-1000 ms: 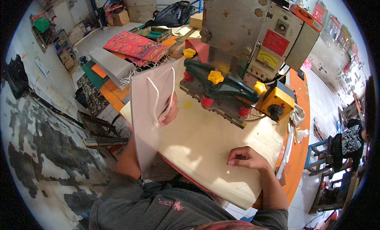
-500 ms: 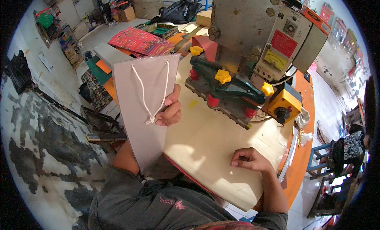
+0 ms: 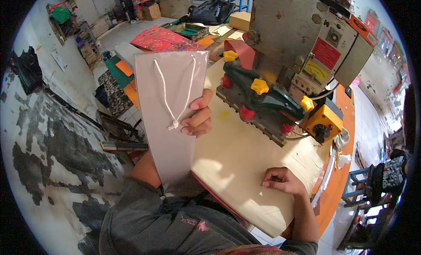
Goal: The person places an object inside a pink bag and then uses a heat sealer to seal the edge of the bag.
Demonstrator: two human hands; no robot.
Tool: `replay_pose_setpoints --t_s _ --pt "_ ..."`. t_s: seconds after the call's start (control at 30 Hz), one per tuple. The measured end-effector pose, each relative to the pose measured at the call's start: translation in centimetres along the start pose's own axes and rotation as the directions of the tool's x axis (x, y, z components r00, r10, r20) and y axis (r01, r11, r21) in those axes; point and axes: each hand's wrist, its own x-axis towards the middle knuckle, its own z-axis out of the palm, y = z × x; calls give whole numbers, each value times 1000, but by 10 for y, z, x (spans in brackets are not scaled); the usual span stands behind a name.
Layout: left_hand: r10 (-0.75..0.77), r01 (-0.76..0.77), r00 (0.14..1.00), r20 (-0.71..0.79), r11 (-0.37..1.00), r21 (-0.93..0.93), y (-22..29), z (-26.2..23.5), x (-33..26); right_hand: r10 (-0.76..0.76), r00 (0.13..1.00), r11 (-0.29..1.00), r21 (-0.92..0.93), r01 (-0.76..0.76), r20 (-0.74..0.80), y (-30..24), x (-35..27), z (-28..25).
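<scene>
Left hand [image 3: 198, 117]: holds a flat grey paper bag [image 3: 169, 119] upright, fingers wrapped round its right edge, fingertips lying on the side that faces the person.
Paper bag: raised off the tabletop [image 3: 245, 167], to the left of the right hand and well apart from it; its top edge is up, its lower end comes down toward the person's chest.
Cord handle [image 3: 175, 95]: white, threaded through two holes near the top of the bag, hanging in a loop with a knot just beside the left fingertips.
Right hand [image 3: 280, 181]: closed in a loose fist, holding nothing that can be seen, resting knuckles-down on the tabletop near its front edge.
Tabletop: pale, cream-coloured, lies between the two hands and runs on beyond them to the machine.
Machine [image 3: 302, 44]: a big grey metal box beyond the right hand, with a red plate and a yellow dial on its side.
Clamp [image 3: 258, 97]: dark green, at the foot of the machine, with yellow and red knobs; it sits past the left hand's knuckles, near but not touching.
Yellow box [image 3: 325, 121]: with a round black knob, beyond the right hand, at the right end of the clamp.
Red printed sheets [image 3: 164, 39]: stacked behind the top of the bag, far side from the hands.
</scene>
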Motion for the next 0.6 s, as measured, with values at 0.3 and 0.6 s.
replay_pose_setpoints --t_s 0.3,0.6 --pt "-23 17 997 67 996 93 10 -11 -4 11 1000 1000 -9 -11 -6 -1 0 1" --pt "67 -46 996 -67 961 271 22 2 -64 12 1000 994 -113 -13 -8 -5 -3 -2"
